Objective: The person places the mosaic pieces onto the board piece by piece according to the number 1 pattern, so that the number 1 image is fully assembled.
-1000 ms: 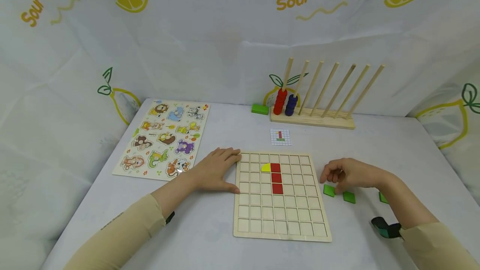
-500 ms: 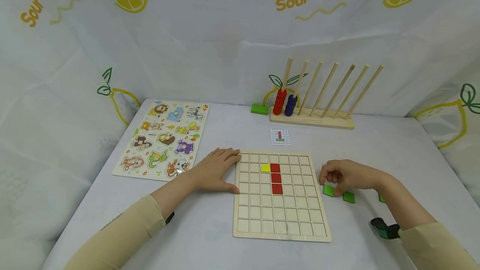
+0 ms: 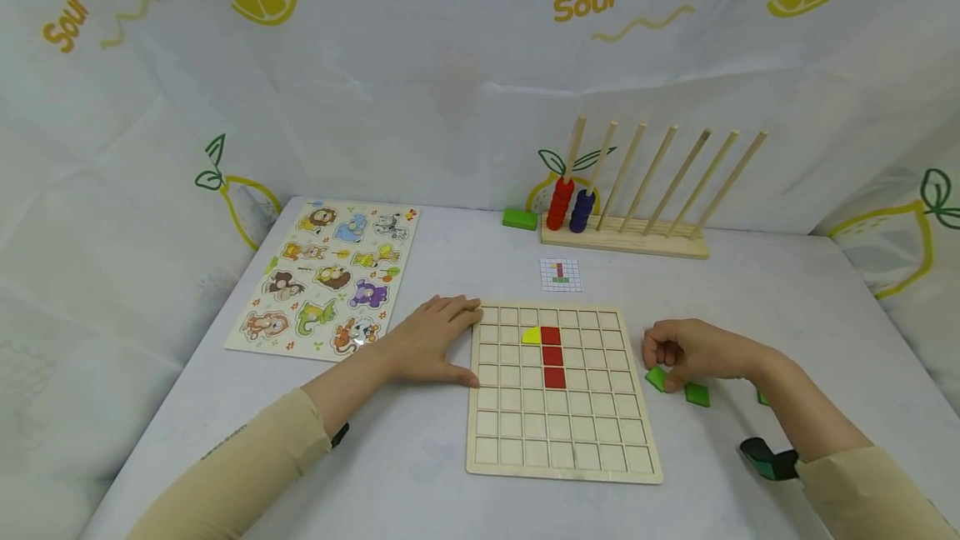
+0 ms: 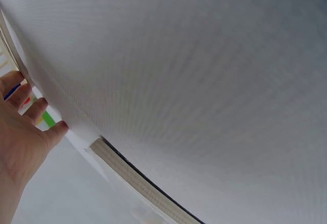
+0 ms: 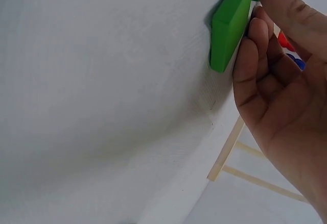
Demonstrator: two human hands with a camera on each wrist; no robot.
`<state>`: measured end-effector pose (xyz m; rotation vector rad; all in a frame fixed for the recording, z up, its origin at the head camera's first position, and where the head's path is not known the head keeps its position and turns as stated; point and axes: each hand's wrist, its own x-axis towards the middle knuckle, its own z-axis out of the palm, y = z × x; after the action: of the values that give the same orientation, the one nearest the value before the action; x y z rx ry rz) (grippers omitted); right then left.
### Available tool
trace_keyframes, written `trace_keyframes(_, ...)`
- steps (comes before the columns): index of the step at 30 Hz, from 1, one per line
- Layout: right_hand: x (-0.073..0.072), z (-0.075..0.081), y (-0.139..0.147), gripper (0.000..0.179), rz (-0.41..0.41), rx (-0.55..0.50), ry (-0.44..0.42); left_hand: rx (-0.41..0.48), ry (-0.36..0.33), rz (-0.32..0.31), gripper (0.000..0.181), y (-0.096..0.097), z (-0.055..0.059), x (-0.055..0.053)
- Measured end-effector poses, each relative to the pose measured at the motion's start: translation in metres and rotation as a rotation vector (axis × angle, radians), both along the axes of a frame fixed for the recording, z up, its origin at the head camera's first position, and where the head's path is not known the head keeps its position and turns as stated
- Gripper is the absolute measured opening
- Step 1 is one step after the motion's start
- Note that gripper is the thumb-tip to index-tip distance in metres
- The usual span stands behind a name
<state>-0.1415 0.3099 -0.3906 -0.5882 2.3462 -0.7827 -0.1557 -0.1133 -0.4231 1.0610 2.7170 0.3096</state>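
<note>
A square wooden grid board [image 3: 517,419] lies mid-table, bearing one yellow rounded tile [image 3: 532,336] and a column of red tiles [image 3: 552,355]. My left hand [image 3: 429,346] touches the board's left edge, fingers and thumb spread. Right of the board, my right hand [image 3: 701,350] pinches a green tile [image 3: 656,379] between thumb and curled fingers, low at the table. Another green tile [image 3: 697,394] lies just beside the thumb, seen close up as a thick green tile [image 5: 232,27] in the right wrist view. A further green tile [image 3: 763,397] is mostly hidden behind the wrist.
A small printed grid card [image 3: 561,275] lies behind the board. Farther back stand a wooden peg rack [image 3: 626,238] with red and blue beads and a green block [image 3: 520,218]. An animal puzzle board [image 3: 330,273] lies at the left.
The green tile under my right hand has turned slightly as the thumb and fingers close on it. My left hand stays in place at the board's edge.
</note>
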Motion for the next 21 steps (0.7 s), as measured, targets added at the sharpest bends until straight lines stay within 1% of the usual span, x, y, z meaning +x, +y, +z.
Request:
trace_keyframes(4,0.0008,0.0014,0.0001,0.029,0.010,-0.013,0.020,-0.003,-0.002,0.002,0.101,-0.0002,0.0002,0.0004)
trace_keyframes(12,0.0025,0.0010,-0.0003,0.027,-0.016,-0.032,0.011,-0.006,0.010,-0.002,0.102,-0.0001,-0.0003,0.0001)
trace_keyframes(16,0.0033,0.0008,-0.0013,0.027,-0.023,-0.021,0.051,-0.006,0.010,-0.003,0.102,-0.0003,-0.0010,-0.0004)
trace_keyframes(21,0.0030,0.0005,-0.0021,0.027,-0.037,0.019,0.135,-0.006,0.009,-0.004,0.101,-0.0002,-0.0013,-0.0005)
